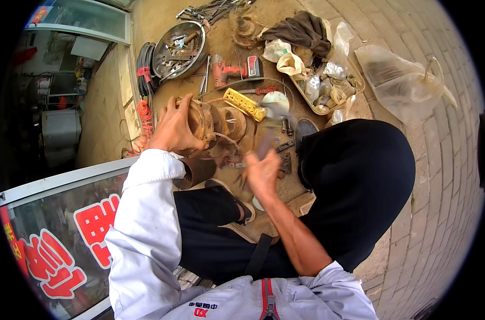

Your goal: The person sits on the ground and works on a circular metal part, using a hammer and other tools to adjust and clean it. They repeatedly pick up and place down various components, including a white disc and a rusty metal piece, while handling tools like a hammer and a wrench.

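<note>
My left hand point(174, 127) is clasped round the rim of a rusty, round metal housing point(200, 124), thumb on the near side and fingers over the top. Another rusty, flanged round part point(233, 122) stands just right of it, and a twisted cord shows beside them. Below my left hand is a dark metal cylinder point(200, 169). My right hand point(262, 172) is closed round the handle of what looks like a hammer point(266, 143), smeared by motion. Its blurred grey head is raised near a yellow power strip point(244, 103); no contact with the housing shows.
Around lie a red cordless impact wrench point(233, 70), a metal bowl point(160, 60) of hardware, a coiled red hose point(144, 124), black cable point(144, 65) and a tray point(361, 84) of bagged parts. A glass-panelled door point(66, 184) borders the left; my knee point(360, 176) rises at right.
</note>
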Motion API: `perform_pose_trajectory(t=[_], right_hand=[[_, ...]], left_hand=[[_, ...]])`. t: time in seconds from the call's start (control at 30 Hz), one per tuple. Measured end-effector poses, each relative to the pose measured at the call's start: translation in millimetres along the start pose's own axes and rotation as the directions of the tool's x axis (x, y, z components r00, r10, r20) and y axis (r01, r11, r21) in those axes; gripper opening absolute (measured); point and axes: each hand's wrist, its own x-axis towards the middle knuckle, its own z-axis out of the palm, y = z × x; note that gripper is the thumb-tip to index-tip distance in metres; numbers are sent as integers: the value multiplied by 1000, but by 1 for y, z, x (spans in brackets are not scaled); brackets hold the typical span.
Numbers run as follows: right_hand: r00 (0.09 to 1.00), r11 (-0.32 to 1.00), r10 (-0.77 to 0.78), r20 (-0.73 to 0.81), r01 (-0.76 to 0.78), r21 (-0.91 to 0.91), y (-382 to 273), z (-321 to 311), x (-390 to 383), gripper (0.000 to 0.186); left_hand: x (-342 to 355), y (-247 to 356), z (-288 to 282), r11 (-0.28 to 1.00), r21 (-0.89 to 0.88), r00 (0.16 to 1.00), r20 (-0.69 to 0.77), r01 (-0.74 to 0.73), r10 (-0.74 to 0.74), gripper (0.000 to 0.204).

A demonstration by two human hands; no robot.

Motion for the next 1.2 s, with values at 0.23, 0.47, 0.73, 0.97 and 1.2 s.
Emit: perform_pose_trajectory(t=[0.23, 0.47, 0.73, 0.97, 1.2], right_hand=[[998, 993, 57, -6, -56, 105, -26, 0, 7, 16], [996, 996, 66, 64, -69, 53, -26, 3, 6, 22], [986, 993, 81, 143, -68, -93, -27, 9, 7, 25], [982, 968, -98, 159, 131, -216, 10, 15, 10, 17], [998, 992, 67, 10, -67, 109, 8, -11, 28, 13]], left_hand=[[-1, -3, 4, 1000, -7, 1000, -7, 5, -5, 132], [-2, -2, 7, 1000, -4, 999, -37, -22, 22, 130], [1, -7, 6, 999, -18, 998, -48, -39, 38, 130], [-1, -24, 0, 977, -203, 997, -58, -68, 58, 130], [-19, -50, -19, 858, -496, 990, -100, -136, 99, 128]])
